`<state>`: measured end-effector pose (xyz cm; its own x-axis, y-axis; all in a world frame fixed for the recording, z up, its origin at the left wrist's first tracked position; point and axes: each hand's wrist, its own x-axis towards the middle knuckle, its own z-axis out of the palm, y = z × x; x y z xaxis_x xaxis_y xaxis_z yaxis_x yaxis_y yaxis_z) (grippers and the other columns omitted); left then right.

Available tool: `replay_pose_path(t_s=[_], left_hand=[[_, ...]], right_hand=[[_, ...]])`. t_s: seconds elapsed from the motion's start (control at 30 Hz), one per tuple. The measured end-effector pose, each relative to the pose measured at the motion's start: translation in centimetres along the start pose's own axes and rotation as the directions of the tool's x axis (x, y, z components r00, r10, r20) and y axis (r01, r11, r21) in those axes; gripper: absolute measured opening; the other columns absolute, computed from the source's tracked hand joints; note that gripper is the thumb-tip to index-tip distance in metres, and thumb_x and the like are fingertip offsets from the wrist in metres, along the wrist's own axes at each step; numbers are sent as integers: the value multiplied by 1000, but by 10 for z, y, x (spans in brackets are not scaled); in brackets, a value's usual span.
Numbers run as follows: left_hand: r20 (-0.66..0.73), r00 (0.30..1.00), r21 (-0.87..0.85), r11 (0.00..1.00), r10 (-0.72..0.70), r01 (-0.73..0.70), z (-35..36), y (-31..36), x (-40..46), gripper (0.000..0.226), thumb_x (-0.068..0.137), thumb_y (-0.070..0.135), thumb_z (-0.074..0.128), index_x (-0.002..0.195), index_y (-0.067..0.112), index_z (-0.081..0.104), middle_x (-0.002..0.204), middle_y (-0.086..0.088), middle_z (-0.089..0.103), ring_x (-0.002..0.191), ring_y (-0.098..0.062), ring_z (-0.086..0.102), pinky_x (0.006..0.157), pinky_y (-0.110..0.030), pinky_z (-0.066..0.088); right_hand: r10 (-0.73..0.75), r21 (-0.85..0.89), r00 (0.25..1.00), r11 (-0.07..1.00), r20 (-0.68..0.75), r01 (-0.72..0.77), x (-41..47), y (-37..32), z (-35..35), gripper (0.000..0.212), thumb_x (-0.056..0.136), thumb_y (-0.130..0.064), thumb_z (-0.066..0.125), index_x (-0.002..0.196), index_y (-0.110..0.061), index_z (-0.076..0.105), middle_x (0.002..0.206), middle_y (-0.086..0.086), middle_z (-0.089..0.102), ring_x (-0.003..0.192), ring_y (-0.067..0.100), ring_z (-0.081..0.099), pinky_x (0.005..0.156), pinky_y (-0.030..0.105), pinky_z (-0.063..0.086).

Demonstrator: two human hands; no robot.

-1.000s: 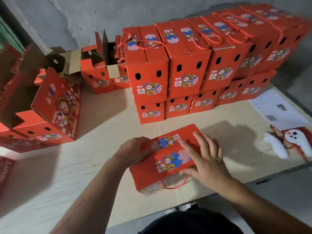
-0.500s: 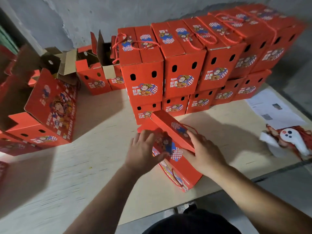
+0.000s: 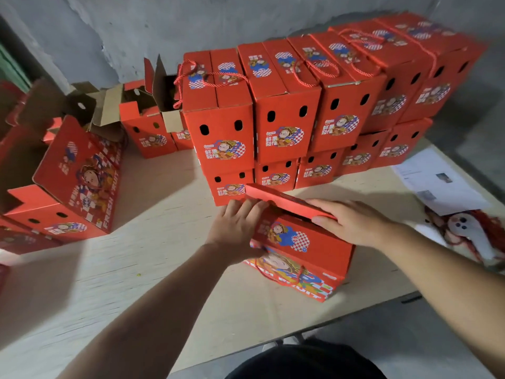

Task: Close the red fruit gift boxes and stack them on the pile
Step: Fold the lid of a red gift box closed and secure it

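The plywood table [image 3: 153, 272] fills most of the room in front of the person, and along its far side stands the pile [image 3: 322, 113] of closed red fruit gift boxes, two tiers high against the grey wall. Off to the left sit several open boxes [image 3: 71, 187] with their flaps up; what is inside them I cannot make out.

The box being worked on [image 3: 297, 250] sits at the near edge of the table, just in front of the pile. Its far lid flap [image 3: 281, 202] is half raised, so the top is not yet shut and the contents stay hidden. The left hand [image 3: 235, 228] rests against the box's left end with fingers fairly straight, steadying it; the right hand [image 3: 352, 222] lies flat over the flap, pressing it down.

It looks like stiff corrugated card, light unless filled. I would lift it by both short ends rather than by the thin red cord handle [image 3: 287, 272].
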<state>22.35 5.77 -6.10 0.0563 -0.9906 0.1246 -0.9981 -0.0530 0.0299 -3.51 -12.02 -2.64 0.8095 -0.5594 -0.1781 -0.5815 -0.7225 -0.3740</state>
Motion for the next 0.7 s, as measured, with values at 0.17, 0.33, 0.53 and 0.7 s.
replay_pose_path(t_s=[0.17,0.33,0.53,0.7], left_hand=[[94,995,-6,1000,-30,31,0,12,7,110,58,79,79,148,26,45,148,4,46,135,-25,42,118,-39,29],[-129,981,-112,985,-143,128,12,44,-14,107,49,89,72,131,22,59,131,4,60,117,-26,53,99,-42,40],[-292,832,-577,781,-471,239,25,73,-50,60,84,80,60,115,30,69,116,15,71,109,-15,60,92,-46,50],[-318,521,-692,570,-792,443,8,59,-42,33,90,62,65,89,29,67,75,16,64,77,-12,65,83,-48,50]], right_hand=[[-74,-50,997,996,29,75,12,18,-19,56,94,-77,28,146,-56,31,146,-17,57,126,17,60,90,33,52],[-151,-130,982,978,115,165,19,21,-7,76,88,-83,17,155,-49,27,155,-18,42,138,14,46,103,34,45],[-131,-288,988,946,76,148,13,26,17,79,87,-85,5,160,-52,2,154,-11,37,135,23,41,113,41,33],[-57,-297,996,952,67,74,14,23,32,75,91,-81,14,155,-56,-18,156,-5,25,136,27,29,116,45,21]])
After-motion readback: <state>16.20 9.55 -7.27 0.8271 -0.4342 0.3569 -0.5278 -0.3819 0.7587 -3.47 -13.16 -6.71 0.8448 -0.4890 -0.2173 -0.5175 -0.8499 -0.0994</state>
